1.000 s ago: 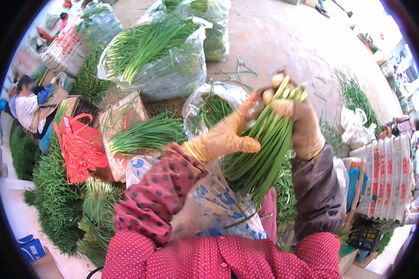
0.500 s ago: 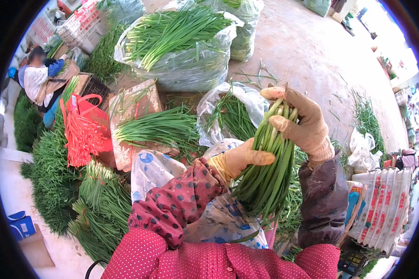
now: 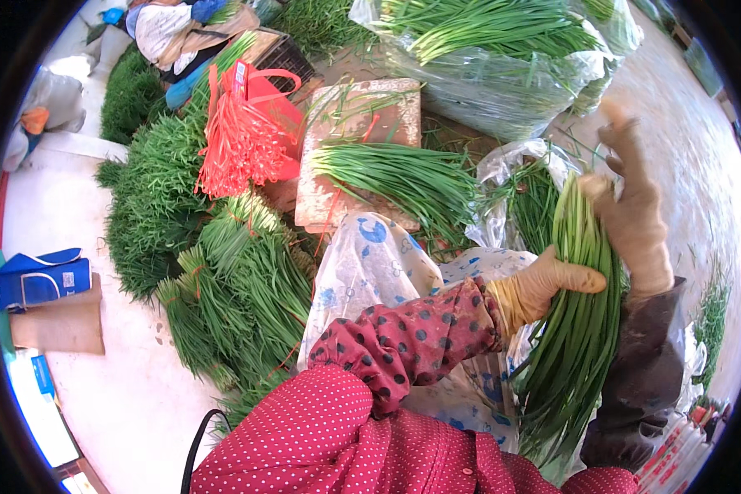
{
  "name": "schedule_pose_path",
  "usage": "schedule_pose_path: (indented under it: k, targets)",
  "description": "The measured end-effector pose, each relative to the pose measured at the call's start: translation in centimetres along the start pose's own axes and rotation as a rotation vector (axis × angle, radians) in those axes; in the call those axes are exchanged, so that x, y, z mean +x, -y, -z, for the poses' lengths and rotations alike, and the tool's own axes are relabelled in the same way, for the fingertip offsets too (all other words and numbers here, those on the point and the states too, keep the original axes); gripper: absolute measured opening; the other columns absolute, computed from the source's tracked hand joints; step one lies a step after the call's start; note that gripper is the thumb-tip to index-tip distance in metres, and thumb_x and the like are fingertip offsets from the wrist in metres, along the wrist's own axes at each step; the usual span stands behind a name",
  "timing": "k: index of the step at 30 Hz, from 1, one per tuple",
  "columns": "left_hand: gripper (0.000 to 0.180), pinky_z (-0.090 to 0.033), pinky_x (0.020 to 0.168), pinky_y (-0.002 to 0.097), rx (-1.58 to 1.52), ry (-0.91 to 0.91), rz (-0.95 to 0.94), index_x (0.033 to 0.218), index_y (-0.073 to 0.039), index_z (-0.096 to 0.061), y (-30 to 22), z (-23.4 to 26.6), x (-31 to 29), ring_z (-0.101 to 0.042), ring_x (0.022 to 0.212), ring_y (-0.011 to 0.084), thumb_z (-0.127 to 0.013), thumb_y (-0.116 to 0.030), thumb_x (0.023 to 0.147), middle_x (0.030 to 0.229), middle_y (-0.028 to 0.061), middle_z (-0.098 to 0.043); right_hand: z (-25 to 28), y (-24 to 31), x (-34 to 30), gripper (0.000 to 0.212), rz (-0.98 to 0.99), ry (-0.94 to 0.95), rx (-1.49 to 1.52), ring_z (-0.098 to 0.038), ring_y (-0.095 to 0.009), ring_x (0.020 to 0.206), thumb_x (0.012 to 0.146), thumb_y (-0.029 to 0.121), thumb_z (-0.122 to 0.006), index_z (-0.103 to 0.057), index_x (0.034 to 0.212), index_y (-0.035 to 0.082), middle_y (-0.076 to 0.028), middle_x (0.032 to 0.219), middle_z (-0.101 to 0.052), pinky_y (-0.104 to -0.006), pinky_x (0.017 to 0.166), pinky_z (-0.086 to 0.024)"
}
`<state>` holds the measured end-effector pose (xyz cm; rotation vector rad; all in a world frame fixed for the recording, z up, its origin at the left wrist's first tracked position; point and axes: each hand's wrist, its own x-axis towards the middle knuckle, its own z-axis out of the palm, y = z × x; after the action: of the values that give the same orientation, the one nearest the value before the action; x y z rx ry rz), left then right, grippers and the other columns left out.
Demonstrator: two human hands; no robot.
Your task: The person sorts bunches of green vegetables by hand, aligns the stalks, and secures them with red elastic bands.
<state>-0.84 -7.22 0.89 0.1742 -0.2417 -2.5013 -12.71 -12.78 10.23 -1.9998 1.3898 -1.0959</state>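
My gloved left hand point(image 3: 543, 288) is wrapped round a thick bunch of garlic chives point(image 3: 578, 329). The pale stem ends point up and the green leaves hang down over my lap. Beside the stem ends my gloved right hand point(image 3: 634, 198) is raised, its fingers apart and blurred by motion. Its thumb is close to the stems; whether it touches them I cannot tell. A smaller pile of chives point(image 3: 387, 177) lies across a worn board point(image 3: 321, 210) left of my hands. An open plastic bag point(image 3: 490, 169) of chives sits just beyond the bunch.
Red ties point(image 3: 235, 156) hang over a red bag point(image 3: 284, 123) at the left. Tied chive bundles point(image 3: 239, 288) are heaped below it. A large plastic sack point(image 3: 486, 99) full of chives stands at the back. Another person point(image 3: 169, 37) sits at the far left. A blue box point(image 3: 45, 280) lies at the left.
The view has swung to the left. My right hand has come off the stem ends, its fingers spreading upward. My left hand still grips the chives.
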Motion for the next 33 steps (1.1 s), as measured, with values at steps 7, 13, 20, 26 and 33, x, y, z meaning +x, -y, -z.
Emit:
schedule_pose_path:
  k: [7, 13, 20, 26, 33]
  targets:
    - [0.032, -0.057, 0.071, 0.0338, 0.104, -0.200, -0.501, 0.109, -0.004, -0.060, -7.6, 0.2, -0.9, -0.066, 0.080, 0.0192, -0.069, 0.002, 0.079, 0.092, 0.0063, -0.067, -0.4, -1.5, -1.8, 0.096, -0.314, 0.303, 0.186, -0.046, -0.022, 0.127, 0.082, 0.046, -0.070, -0.020, 0.151, 0.003, -0.016, 0.144, -0.044, -0.0356, 0.100, -0.042]
    - [0.034, -0.054, 0.074, 0.0295, -0.103, -0.494, -0.761, 0.107, -0.006, -0.060, -7.4, 4.1, 1.1, -0.064, 0.081, 0.0163, -0.073, 0.004, 0.078, 0.091, 0.0024, -0.066, -9.0, -0.7, -2.6, 0.097, -0.123, 0.291, -0.555, -0.058, -0.042, 0.110, 0.064, 0.010, -0.080, -0.027, 0.144, 0.006, -0.020, 0.130, -0.053, -0.0448, 0.091, -0.050]
    - [0.027, -0.050, 0.072, 0.0269, -0.011, -0.585, -0.839, 0.101, -0.007, -0.066, -15.5, 10.2, -3.5, -0.062, 0.082, 0.0121, -0.079, -0.006, 0.078, 0.093, -0.0013, -0.066, -17.8, -2.4, 5.2, 0.083, -0.111, 0.514, -0.459, -0.059, -0.040, 0.104, 0.068, 0.008, -0.074, -0.034, 0.140, 0.016, -0.015, 0.122, -0.056, -0.0477, 0.084, -0.050]
    - [0.032, -0.045, 0.069, 0.0325, 0.175, -0.733, -0.736, 0.109, -0.019, -0.066, -22.0, 16.8, -9.4, -0.059, 0.084, 0.0099, -0.078, -0.031, 0.082, 0.096, -0.0071, -0.065, -27.4, -3.1, 11.0, 0.078, 0.029, 0.664, -0.379, -0.061, -0.039, 0.102, 0.069, 0.008, -0.073, -0.037, 0.138, 0.015, -0.015, 0.122, -0.057, -0.0471, 0.082, -0.051]
    - [0.067, -0.046, 0.088, 0.0358, 0.394, -0.808, -0.321, 0.137, -0.006, -0.042, -22.4, 21.1, -15.5, -0.054, 0.110, 0.0179, -0.072, -0.036, 0.086, 0.128, 0.0081, -0.054, -39.3, -9.4, 8.7, 0.068, 0.246, 0.614, -0.627, -0.054, -0.033, 0.113, 0.083, 0.026, -0.059, -0.033, 0.144, 0.013, -0.012, 0.140, -0.042, -0.0517, 0.085, -0.047]
